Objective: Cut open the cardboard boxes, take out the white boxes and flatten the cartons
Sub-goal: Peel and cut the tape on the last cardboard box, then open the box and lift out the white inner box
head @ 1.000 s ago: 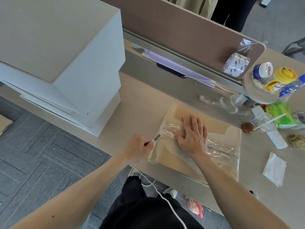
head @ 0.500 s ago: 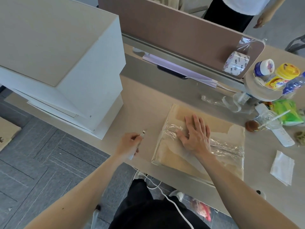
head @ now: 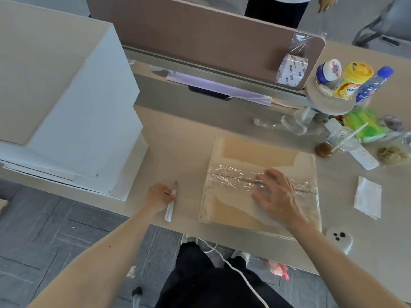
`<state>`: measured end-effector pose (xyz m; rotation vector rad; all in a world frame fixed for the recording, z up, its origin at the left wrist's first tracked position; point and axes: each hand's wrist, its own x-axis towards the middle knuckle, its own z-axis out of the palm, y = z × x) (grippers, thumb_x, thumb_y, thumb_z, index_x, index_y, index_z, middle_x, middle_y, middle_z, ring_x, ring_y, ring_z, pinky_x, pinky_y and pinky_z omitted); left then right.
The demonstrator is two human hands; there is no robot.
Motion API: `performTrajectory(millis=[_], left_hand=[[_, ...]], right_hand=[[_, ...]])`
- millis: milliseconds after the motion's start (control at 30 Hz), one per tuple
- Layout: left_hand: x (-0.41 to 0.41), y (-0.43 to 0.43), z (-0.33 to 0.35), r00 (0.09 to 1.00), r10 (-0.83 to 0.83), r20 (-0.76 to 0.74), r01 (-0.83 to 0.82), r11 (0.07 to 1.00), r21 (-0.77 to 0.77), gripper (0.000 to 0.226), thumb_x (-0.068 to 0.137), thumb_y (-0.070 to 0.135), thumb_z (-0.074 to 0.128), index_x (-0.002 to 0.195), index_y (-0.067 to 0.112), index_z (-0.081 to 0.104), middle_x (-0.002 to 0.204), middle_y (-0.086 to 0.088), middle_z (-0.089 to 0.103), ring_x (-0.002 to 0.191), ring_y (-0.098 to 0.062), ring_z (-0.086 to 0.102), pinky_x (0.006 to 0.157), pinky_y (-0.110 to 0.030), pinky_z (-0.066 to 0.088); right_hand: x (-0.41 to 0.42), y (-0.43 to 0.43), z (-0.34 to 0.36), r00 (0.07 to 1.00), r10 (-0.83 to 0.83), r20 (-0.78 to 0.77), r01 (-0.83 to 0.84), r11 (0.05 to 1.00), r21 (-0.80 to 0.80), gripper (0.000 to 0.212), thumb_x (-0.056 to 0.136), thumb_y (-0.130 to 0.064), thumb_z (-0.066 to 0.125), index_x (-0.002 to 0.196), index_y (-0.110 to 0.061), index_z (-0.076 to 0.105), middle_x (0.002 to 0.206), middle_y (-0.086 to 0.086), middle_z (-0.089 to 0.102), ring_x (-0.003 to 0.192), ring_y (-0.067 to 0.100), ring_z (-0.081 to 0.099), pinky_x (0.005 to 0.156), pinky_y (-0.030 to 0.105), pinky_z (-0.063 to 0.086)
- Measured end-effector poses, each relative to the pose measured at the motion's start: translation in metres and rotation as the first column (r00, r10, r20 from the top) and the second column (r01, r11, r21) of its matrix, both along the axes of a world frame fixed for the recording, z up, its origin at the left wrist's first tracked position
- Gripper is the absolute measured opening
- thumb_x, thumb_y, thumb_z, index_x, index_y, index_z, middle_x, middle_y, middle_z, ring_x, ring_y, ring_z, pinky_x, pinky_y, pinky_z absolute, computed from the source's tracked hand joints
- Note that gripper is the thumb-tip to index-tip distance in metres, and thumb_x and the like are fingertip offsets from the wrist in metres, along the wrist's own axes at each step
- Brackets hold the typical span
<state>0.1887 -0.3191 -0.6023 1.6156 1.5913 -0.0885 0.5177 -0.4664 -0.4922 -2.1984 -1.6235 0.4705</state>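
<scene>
The left hand (head: 159,196) curls round the upper handle of a white knife (head: 170,204) – blade pointing away, its tail low over the table (head: 178,147) edge, just left of the cardboard box (head: 226,210). The right hand (head: 275,194), slightly blurred, lies with fingers spread on the box's clear tape (head: 231,176) – the box flat near the table's front edge.

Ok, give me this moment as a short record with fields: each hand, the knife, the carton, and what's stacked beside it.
left hand: grips the utility knife, resting on the table left of the carton, apart from it
right hand: fingers spread, lying on the taped seam
carton: flat on the table, flaps closed
tape: clear, crinkled, across the top; a dark line runs along it, possibly a cut
white boxes: stacked at the table's left end
</scene>
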Motion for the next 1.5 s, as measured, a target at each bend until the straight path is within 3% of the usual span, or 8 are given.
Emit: performTrajectory(millis=[400, 500, 600, 800, 1033, 1200, 1367, 1500], left_hand=[[0.005, -0.006, 0.011, 0.991, 0.131, -0.004, -0.131, 0.991, 0.038, 0.028, 0.079, 0.034, 0.076, 0.07, 0.01, 0.064, 0.071, -0.002, 0.062, 0.072, -0.024, 0.058, 0.066, -0.03, 0.039], [0.032, 0.008, 0.047, 0.957, 0.231, 0.173, -0.268, 0.934, 0.236, 0.029, 0.087, 0.037, 0.074, 0.078, 0.015, 0.059, 0.075, 0.001, 0.057, 0.078, -0.024, 0.06, 0.069, -0.032, 0.039], [0.085, 0.027, 0.093, 0.921, 0.019, 0.39, -0.192, 0.892, 0.41, 0.033, 0.08, 0.048, 0.075, 0.09, 0.019, 0.061, 0.092, 0.001, 0.059, 0.086, -0.017, 0.057, 0.076, -0.03, 0.044], [0.176, 0.045, 0.109, 0.739, -0.673, -0.032, 0.645, 0.693, 0.322, 0.119, 0.05, 0.095, 0.062, 0.152, 0.044, 0.029, 0.164, 0.0, 0.018, 0.152, -0.033, 0.003, 0.117, -0.066, 0.015], [0.204, 0.041, 0.117, 0.767, -0.64, -0.046, 0.604, 0.696, 0.388, 0.114, 0.056, 0.081, 0.074, 0.153, 0.036, 0.036, 0.145, -0.004, 0.036, 0.134, -0.031, 0.025, 0.116, -0.042, 0.027], [0.235, 0.037, 0.133, 0.751, -0.64, -0.161, 0.654, 0.691, 0.309, 0.112, 0.057, 0.081, 0.074, 0.153, 0.045, 0.028, 0.137, 0.001, 0.036, 0.131, -0.027, 0.032, 0.101, -0.053, 0.042], [0.248, 0.043, 0.143, 0.518, -0.762, -0.39, 0.852, 0.418, 0.315, 0.097, 0.07, 0.086, 0.057, 0.153, 0.049, 0.023, 0.154, 0.003, 0.03, 0.142, -0.023, 0.031, 0.109, -0.073, 0.02], [0.257, 0.05, 0.148, 0.41, -0.823, -0.393, 0.909, 0.334, 0.248, 0.092, 0.075, 0.081, 0.06, 0.153, 0.051, 0.021, 0.165, 0.007, 0.019, 0.144, -0.025, 0.034, 0.105, -0.053, 0.039]], right_hand=[[-0.002, -0.005, 0.007, 0.997, -0.072, 0.018, 0.073, 0.997, -0.027, 0.052, 0.074, -0.043, 0.08, 0.122, -0.027, 0.067, 0.125, 0.001, 0.051, 0.113, 0.021, 0.048, 0.099, 0.033, 0.03], [-0.002, -0.009, 0.018, 0.995, -0.088, 0.04, 0.09, 0.995, -0.042, 0.053, 0.069, -0.041, 0.085, 0.117, -0.029, 0.068, 0.119, -0.001, 0.05, 0.111, 0.021, 0.046, 0.098, 0.034, 0.03], [0.001, -0.01, 0.031, 0.996, -0.053, 0.075, 0.064, 0.986, -0.151, 0.055, 0.066, -0.057, 0.08, 0.116, -0.039, 0.063, 0.119, -0.009, 0.045, 0.116, 0.016, 0.042, 0.103, 0.033, 0.026], [0.006, -0.012, 0.038, 0.998, -0.009, 0.07, 0.029, 0.956, -0.291, 0.073, 0.059, -0.068, 0.077, 0.123, -0.044, 0.051, 0.128, -0.012, 0.036, 0.121, 0.014, 0.036, 0.111, 0.031, 0.019], [0.02, -0.007, 0.04, 0.994, -0.076, 0.072, 0.093, 0.958, -0.273, 0.073, 0.061, -0.062, 0.079, 0.126, -0.039, 0.054, 0.125, -0.007, 0.04, 0.12, 0.016, 0.037, 0.111, 0.031, 0.02], [0.039, 0.0, 0.048, 0.987, -0.066, 0.145, 0.115, 0.925, -0.361, 0.069, 0.067, -0.059, 0.078, 0.126, -0.037, 0.052, 0.128, -0.002, 0.039, 0.121, 0.019, 0.037, 0.107, 0.037, 0.027], [0.04, 0.007, 0.05, 0.985, -0.049, 0.166, 0.118, 0.89, -0.441, 0.07, 0.066, -0.056, 0.08, 0.126, -0.033, 0.052, 0.128, 0.0, 0.038, 0.123, 0.022, 0.035, 0.108, 0.041, 0.029], [0.039, 0.015, 0.054, 0.987, -0.013, 0.159, 0.089, 0.872, -0.481, 0.073, 0.066, -0.053, 0.081, 0.125, -0.025, 0.048, 0.125, -0.002, 0.05, 0.12, 0.021, 0.042, 0.104, 0.042, 0.034]])
